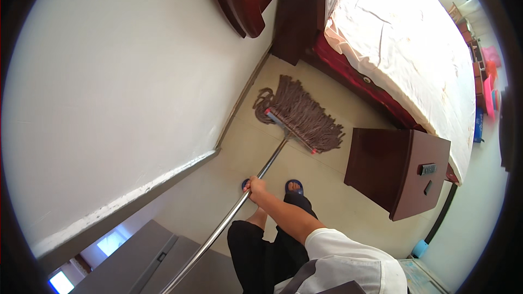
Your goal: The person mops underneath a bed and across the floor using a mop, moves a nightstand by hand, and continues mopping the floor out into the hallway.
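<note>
My right hand (pixel 254 187) is closed round the metal handle of a mop (pixel 216 233), partway along its length. The handle slants from the lower edge up to a wide clamp bar with red ends. From that bar brown strings (pixel 309 113) fan out flat on the tiled floor, in the gap between the wall and the bed. A looser loop of strings lies on the wall side. My left hand is out of view, and so is the handle's upper end. My feet in dark blue slippers (pixel 295 184) stand behind the mop head.
To the right stands a dark red nightstand (pixel 376 166) with a remote control (pixel 427 169) on top. Beyond it is a bed (pixel 403 49) with a pale sheet. A white wall (pixel 120 87) runs along the left; dark wooden furniture (pixel 248 2) juts out at the top.
</note>
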Motion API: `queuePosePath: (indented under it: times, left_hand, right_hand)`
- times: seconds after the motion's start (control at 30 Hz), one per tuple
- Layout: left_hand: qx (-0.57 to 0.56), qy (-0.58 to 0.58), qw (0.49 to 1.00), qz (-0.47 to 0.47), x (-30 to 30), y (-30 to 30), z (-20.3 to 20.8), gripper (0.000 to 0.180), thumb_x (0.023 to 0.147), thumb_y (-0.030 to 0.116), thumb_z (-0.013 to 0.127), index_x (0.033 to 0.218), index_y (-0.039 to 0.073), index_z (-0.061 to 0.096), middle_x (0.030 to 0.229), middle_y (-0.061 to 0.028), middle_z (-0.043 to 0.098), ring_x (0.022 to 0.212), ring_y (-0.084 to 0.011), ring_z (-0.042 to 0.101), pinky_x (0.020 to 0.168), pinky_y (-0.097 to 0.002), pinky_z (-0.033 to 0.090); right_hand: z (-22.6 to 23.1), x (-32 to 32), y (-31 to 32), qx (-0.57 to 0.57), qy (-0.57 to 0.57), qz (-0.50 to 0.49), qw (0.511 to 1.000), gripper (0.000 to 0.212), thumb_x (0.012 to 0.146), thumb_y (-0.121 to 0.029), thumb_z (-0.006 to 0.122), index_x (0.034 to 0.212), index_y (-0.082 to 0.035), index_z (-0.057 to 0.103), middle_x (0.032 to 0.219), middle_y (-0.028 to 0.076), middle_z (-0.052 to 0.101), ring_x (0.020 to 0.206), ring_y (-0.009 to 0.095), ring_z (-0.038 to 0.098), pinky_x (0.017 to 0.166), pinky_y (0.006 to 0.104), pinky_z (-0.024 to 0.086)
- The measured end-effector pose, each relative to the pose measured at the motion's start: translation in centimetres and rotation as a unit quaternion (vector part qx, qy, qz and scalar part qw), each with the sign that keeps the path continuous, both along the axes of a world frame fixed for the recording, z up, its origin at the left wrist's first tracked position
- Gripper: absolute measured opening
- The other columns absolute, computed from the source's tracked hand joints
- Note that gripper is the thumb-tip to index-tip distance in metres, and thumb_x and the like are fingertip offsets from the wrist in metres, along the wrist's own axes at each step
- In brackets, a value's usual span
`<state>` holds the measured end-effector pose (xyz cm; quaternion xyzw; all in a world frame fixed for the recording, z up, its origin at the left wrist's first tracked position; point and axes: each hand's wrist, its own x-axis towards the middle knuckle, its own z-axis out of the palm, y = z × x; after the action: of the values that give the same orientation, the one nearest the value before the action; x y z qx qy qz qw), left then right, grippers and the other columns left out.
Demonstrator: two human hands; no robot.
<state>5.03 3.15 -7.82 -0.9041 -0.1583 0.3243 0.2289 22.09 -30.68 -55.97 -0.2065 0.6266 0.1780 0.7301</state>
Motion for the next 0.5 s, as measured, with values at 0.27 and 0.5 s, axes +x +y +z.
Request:
queuePosePath:
  times: [0.27, 0.5]
  left_hand:
    - [0.071, 0.022, 0.994, 0.083, -9.2, -2.1, 8.7, 0.021, 0.061, 0.024, 0.066, 0.072, 0.008, 0.064, 0.061, -0.0114, 0.059, 0.053, -0.0295, 0.056, 0.051, -0.0409, 0.043]
    - [-0.005, 0.131, 0.988, 0.082, -23.3, 0.4, 4.7, 0.026, 0.069, 0.030, 0.059, 0.079, 0.006, 0.063, 0.071, -0.0139, 0.061, 0.065, -0.0309, 0.059, 0.058, -0.0415, 0.047]
  right_hand:
    - [7.1, -7.3, 4.1, 0.090, 0.067, 0.122, 0.986, 0.011, 0.081, -0.009, 0.047, 0.074, -0.001, 0.042, 0.051, 0.010, 0.041, 0.044, 0.024, 0.046, 0.041, 0.0379, 0.043]
    - [12.4, -6.8, -0.2, -0.058, -0.052, 0.168, 0.983, 0.011, 0.075, -0.009, 0.047, 0.070, 0.000, 0.043, 0.048, 0.011, 0.041, 0.036, 0.025, 0.044, 0.032, 0.0364, 0.037]
